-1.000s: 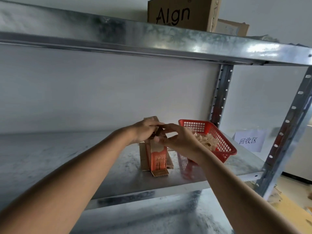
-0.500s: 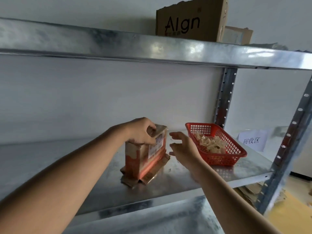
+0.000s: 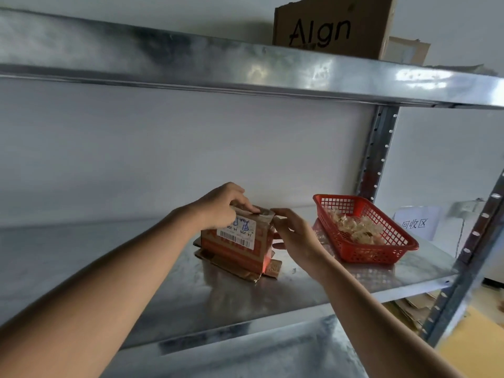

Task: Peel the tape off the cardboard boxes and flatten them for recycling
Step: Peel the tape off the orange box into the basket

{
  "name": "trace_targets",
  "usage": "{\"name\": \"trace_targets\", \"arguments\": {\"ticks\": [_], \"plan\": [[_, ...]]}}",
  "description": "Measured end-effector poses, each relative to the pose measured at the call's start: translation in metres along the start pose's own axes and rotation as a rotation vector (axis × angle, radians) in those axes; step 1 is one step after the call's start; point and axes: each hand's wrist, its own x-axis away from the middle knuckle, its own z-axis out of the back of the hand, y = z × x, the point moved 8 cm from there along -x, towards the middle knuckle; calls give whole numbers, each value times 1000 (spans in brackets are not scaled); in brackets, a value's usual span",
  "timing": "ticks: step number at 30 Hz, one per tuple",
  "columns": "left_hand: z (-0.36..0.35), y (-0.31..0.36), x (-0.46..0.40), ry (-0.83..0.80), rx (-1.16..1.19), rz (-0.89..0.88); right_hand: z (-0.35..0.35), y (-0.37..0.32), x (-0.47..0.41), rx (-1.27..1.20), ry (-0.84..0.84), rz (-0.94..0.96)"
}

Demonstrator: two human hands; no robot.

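A small brown and orange cardboard box point(image 3: 240, 248) with a white barcode label stands on the metal shelf point(image 3: 245, 298), its bottom flaps splayed out on the shelf. My left hand point(image 3: 222, 207) grips the box's top edge, fingers curled over it. My right hand point(image 3: 293, 234) is at the box's right side, its fingertips pinching the top right corner where shiny tape shows.
A red plastic basket point(image 3: 381, 251) holding crumpled tape scraps sits to the right on the shelf. A paper sign point(image 3: 414, 222) hangs behind it. A large "Align" cardboard box point(image 3: 331, 27) stands on the upper shelf. Flattened cardboard point(image 3: 414, 309) lies below at right.
The box has been turned so its labelled face points at me. My right hand moved from beside the box up to its top right corner. My left hand stayed on top.
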Motion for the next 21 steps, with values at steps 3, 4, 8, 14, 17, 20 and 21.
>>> {"name": "trace_targets", "arguments": {"ticks": [3, 4, 8, 14, 17, 20, 21], "plan": [[-1, -7, 1, 19, 56, 2, -8, -4, 6, 28, -8, 47], [-3, -11, 3, -7, 35, 12, -11, -6, 9, 34, -15, 61], [-9, -20, 9, -105, 64, -22, -20, -18, 25, 35, -34, 132], [-18, -29, 16, -255, -21, -152, -38, -34, 48, 200, -5, 268], [-15, -27, 23, -301, -30, -174, -40, -46, 59, 305, 61, 441], [-13, -27, 27, -304, -52, -189, -41, -49, 65, 283, 76, 509], [-13, -27, 28, -300, -52, -191, -40, -46, 64, 251, 74, 492]]}}
